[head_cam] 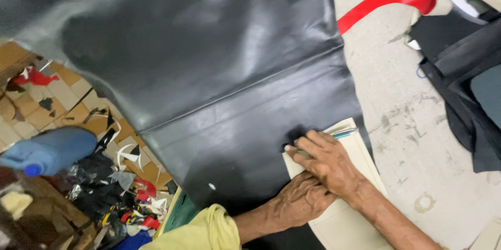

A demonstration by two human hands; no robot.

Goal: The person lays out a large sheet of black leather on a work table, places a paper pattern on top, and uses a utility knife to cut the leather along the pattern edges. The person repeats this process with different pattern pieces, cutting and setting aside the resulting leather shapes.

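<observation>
Around: red strip [383, 2] curls on grey worktable [417, 125] at upper right, dark cloth pile [464, 72] beside it. Blue plastic jug [49, 151] and coloured offcuts [125, 192] lie on tiled floor [52, 98], lower left. Nothing blocks hands.

Black leather sheet [198, 57] covers table, hangs over left edge; smooth, glossy, one straight crease across. Cream cardboard template [347, 218], flat and stiff, lies on sheet near bottom edge.

Right hand [329, 161] presses template, fingers closed narrow around thin greenish pen-like tool [344, 133]. Left hand [300, 198] rests flat on template, partly under right hand, holding nothing.
</observation>
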